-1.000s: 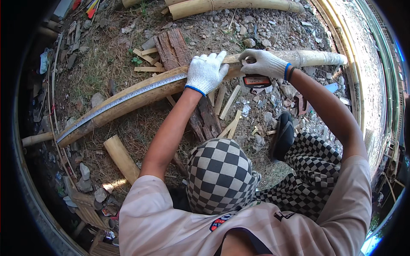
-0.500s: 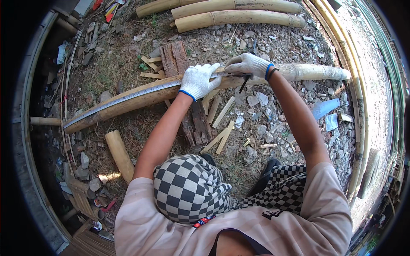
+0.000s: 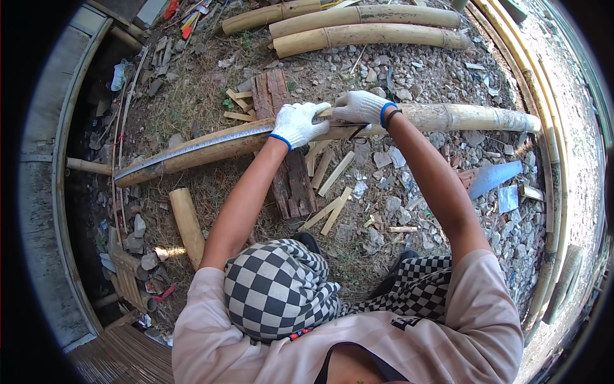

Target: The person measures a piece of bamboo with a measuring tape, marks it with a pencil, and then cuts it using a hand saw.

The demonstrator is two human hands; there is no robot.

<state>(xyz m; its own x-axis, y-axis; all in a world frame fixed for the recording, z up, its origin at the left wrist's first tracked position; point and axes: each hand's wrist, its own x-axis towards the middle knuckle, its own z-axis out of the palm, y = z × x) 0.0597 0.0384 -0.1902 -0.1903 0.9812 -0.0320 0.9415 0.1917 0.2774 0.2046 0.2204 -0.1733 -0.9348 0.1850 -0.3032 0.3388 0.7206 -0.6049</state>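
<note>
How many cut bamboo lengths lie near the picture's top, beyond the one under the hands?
3 visible: the farthest length at upper left, the middle length to its right, and the nearest length just below that. Others may be hidden past the top edge.

The gloved left hand (image 3: 299, 123) lay over a bamboo pole (image 3: 473, 118) and the white tape (image 3: 204, 142) stretched along it. Just beside it, the gloved right hand (image 3: 360, 107) rested on the same pole, its fingertips partly hidden, a dark strap (image 3: 357, 132) hanging below. The pole crossed a rough plank (image 3: 292, 185). Slats (image 3: 336, 212) lay near the plank, a blue-bladed saw (image 3: 495, 178) farther right, and three more poles (image 3: 390, 34) beyond.
</note>
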